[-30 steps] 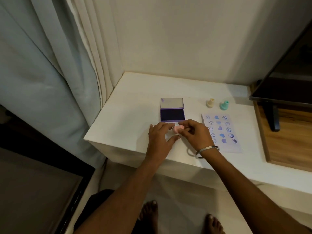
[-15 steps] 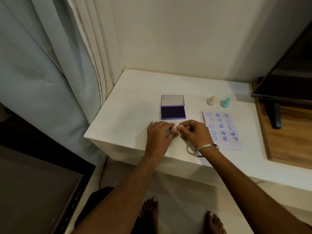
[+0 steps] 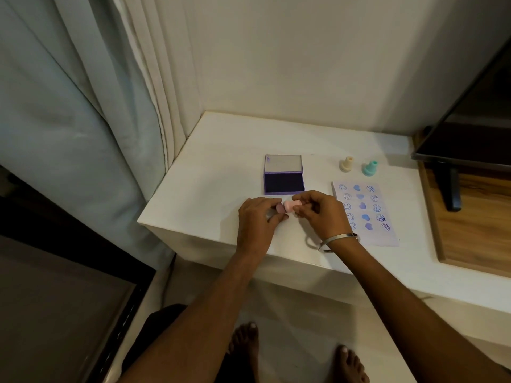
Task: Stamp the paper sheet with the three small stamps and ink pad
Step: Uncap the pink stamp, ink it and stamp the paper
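Observation:
A small pink stamp (image 3: 289, 206) lies sideways just above the white table (image 3: 215, 172), in front of the ink pad. My right hand (image 3: 318, 214) pinches its right end. The fingertips of my left hand (image 3: 258, 221) close on its left end. The purple ink pad (image 3: 284, 183) lies open, its lid folded back. The paper sheet (image 3: 387, 239) lies to the right and carries three columns of blue prints: smileys, hearts and round marks. A beige stamp (image 3: 346, 163) and a teal stamp (image 3: 370, 168) stand upright behind the sheet.
A dark TV screen (image 3: 470, 128) on a stand (image 3: 452, 189) rests on a wooden board (image 3: 475, 239) at the right. Curtains (image 3: 96, 106) hang at the left and a wall (image 3: 304, 64) rises behind the table. My bare feet are on the floor below.
My hands stay together over the same spot. More of the pink stamp now shows between the fingertips. The view has shifted slightly.

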